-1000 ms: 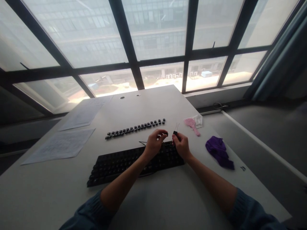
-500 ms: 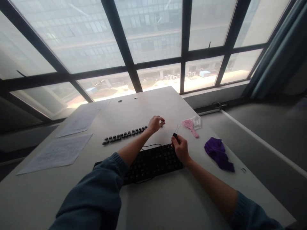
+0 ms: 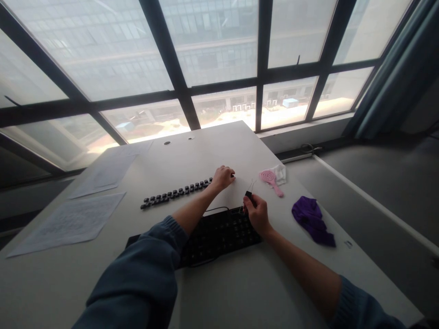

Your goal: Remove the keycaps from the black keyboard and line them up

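Observation:
My left hand is at the right end of a double row of black keycaps on the white table. Its fingers are pinched down on a dark keycap, only partly visible beside the fingertips. My right hand grips a wire keycap puller by its black handle, with the two thin wire prongs pointing up and away. Beneath both forearms lies a black keyboard; the left sleeve hides part of it. The right hand is over the keyboard's far right corner.
A pink hairbrush rests partly on a white cloth or wrapper to the right. Nearer along the table's right edge is a crumpled purple cloth. Printed paper sheets lie at left. Windows stand behind the white table.
My left hand has lowered its fingers toward the table at the row's end, its raised pinch now turned down. The right hand holds the puller almost still. The whole view has shifted slightly.

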The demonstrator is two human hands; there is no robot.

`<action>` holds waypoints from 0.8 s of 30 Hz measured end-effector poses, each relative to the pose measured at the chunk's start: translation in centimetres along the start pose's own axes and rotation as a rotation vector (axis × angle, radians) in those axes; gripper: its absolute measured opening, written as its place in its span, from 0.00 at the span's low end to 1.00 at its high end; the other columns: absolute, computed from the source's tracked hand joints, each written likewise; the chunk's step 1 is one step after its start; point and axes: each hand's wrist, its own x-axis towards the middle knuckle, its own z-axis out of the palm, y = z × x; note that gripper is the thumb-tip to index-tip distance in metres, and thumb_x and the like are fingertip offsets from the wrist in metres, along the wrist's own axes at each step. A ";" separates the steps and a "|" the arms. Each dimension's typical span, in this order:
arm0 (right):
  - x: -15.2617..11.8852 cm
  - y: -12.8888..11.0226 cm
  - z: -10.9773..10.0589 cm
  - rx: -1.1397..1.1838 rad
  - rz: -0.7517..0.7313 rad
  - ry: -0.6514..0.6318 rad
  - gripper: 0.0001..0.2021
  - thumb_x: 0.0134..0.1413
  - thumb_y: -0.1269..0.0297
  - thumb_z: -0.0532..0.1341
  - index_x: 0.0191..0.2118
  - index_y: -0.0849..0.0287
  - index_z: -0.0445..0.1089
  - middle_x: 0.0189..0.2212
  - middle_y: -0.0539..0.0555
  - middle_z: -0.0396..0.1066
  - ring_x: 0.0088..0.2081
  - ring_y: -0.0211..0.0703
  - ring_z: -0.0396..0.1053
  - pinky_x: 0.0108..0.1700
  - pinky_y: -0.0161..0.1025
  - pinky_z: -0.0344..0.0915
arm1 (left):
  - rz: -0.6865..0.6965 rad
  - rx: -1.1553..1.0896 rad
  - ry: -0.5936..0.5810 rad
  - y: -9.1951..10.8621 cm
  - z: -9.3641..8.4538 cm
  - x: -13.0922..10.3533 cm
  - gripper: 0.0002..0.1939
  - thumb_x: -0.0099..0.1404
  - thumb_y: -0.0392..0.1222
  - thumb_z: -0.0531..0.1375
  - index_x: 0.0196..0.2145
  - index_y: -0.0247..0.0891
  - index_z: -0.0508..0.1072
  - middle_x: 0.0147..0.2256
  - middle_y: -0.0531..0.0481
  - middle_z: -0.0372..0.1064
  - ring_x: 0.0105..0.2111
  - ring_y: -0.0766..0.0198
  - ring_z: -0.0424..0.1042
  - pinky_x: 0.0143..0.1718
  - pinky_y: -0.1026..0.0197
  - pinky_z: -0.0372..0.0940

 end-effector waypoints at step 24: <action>0.5 0.2 -2.5 -0.183 -0.214 -0.172 0.12 0.56 0.62 0.61 0.23 0.59 0.65 0.23 0.48 0.61 0.27 0.38 0.59 0.30 0.35 0.58 | -0.049 -0.399 0.043 10.0 -3.5 -16.1 0.11 0.65 0.33 0.56 0.40 0.37 0.78 0.37 0.45 0.73 0.37 0.59 0.72 0.43 0.59 0.67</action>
